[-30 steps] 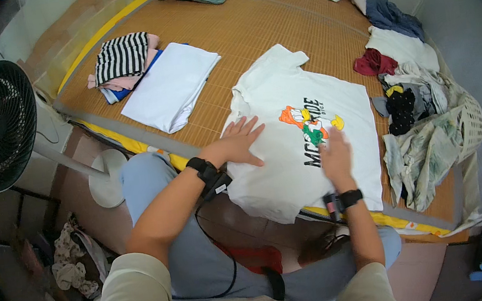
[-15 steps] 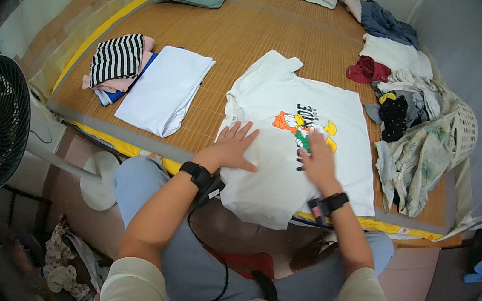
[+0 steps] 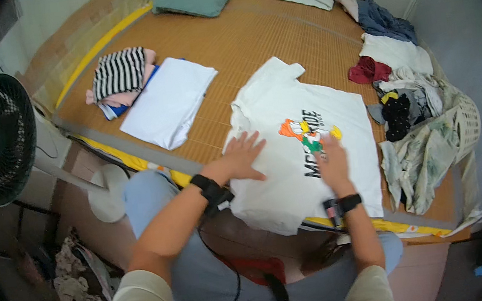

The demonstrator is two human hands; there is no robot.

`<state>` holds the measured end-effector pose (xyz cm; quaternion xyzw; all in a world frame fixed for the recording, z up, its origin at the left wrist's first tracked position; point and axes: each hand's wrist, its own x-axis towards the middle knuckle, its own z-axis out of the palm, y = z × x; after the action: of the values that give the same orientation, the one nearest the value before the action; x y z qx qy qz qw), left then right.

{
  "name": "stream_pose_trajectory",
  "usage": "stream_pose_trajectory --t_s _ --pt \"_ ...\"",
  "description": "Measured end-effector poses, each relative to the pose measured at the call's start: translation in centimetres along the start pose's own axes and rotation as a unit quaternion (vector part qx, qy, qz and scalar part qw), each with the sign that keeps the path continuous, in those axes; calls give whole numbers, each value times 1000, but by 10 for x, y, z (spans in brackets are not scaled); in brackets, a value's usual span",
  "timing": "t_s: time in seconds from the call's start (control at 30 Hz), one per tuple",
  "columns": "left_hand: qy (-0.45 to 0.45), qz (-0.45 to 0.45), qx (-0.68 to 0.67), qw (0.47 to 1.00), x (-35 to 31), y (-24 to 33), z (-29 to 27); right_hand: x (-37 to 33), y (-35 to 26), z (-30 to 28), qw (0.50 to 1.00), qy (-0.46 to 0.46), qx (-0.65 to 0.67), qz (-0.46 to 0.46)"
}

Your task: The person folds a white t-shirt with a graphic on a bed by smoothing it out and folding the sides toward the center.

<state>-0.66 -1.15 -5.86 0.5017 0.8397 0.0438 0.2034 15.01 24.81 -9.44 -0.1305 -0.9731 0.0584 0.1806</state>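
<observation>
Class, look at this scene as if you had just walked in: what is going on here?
A person sits at the edge of a bamboo mat with both palms flat on a white printed T-shirt spread out on it. The left hand presses near the shirt's left side, the right hand just below the print. A folded white cloth and a striped pile lie to the left; loose clothes and a basket sit to the right.

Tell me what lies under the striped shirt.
Under the striped shirt a pink garment and a blue one stick out at the edges. How many more are stacked there is hidden.
</observation>
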Motion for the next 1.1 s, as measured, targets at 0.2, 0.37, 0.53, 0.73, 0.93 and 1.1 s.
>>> stream_pose_trajectory --t_s 0.2,0.37,0.53,0.73,0.93,1.1 --pt "21 18 -42 999 4 1 2 -24 74 -30 975 -15 -97 197" --pt "3 3 -40 999 -1 5 -3 -9 -44 -39 995 10 80 -66" --pt "-3 8 -10 1000 -1 8 -3 -11 -2 -10 1000 -15 9 23" --pt "11 12 -43 999 0 9 -6 -7 58 -36 974 -17 -27 223" --pt "-24 15 -15 999 1 6 -1 2 -76 12 998 -29 11 -50" --pt "-16 5 -14 1000 -12 -4 -8 0 -1 -7 994 -52 15 98"
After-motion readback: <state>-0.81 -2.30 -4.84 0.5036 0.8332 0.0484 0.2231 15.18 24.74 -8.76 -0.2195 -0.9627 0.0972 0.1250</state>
